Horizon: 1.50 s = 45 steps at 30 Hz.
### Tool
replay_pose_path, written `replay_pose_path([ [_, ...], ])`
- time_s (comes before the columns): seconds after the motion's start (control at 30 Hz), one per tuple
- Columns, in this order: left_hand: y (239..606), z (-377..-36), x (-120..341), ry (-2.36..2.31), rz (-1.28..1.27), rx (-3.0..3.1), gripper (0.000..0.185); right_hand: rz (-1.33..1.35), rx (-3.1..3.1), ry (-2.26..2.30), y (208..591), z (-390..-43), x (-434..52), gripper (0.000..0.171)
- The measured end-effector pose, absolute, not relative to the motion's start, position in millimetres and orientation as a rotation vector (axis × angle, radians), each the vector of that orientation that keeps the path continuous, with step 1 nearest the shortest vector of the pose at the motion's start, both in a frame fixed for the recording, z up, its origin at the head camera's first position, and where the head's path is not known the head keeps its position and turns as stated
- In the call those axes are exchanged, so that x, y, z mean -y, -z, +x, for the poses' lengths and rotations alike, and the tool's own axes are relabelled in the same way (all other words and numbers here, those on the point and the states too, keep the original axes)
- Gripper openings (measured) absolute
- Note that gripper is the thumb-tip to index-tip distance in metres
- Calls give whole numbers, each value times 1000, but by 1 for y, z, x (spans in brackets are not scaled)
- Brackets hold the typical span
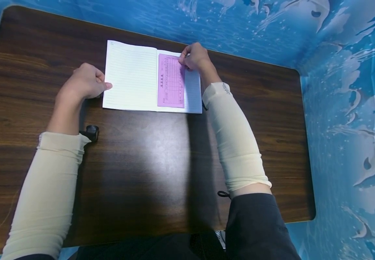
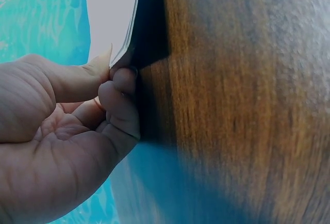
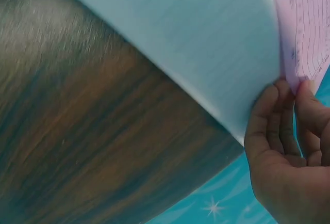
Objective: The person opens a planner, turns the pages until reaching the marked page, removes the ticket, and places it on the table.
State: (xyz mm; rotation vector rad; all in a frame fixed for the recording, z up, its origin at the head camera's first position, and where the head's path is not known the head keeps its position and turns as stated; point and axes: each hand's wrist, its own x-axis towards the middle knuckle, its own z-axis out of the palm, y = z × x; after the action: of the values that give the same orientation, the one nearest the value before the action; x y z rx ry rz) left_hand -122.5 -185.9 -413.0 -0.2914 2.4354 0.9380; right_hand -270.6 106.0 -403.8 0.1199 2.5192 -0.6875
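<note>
Two hands work on an open lined notebook (image 1: 132,77) lying on a dark wooden table (image 1: 148,162). From the head camera, the left hand (image 1: 84,82) looks like a fist at the left page edge. The left wrist camera shows more: its thumb and fingers (image 2: 121,92) pinch that edge. The right hand (image 1: 194,57) pinches the top corner of a pink printed slip (image 1: 171,81) on the right page; the right wrist camera shows its fingertips (image 3: 289,105) around it.

dark wood-grain table (image 1: 148,162), rounded corners; blue ocean-print backdrop (image 1: 346,108) with pale dolphins surrounding it; soft glare on tabletop centre.
</note>
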Motion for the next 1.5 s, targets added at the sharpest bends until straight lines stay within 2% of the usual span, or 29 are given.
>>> replay_pose_path([
  [0.37, 413, -122, 192, -929, -304, -2437, 31, 363, -2384, 980, 382, -280, -141, 14],
  [0.93, 416, -121, 192, -943, -298, -2446, 30, 498, -2347, 996, 347, -285, -231, 17],
  [1.2, 417, -123, 196, -934, -298, -2433, 29, 603, -2327, 891, 356, -281, -261, 17],
  [1.5, 418, -123, 199, -922, -308, -2421, 28, 635, -2388, 854, 394, -275, -270, 11],
])
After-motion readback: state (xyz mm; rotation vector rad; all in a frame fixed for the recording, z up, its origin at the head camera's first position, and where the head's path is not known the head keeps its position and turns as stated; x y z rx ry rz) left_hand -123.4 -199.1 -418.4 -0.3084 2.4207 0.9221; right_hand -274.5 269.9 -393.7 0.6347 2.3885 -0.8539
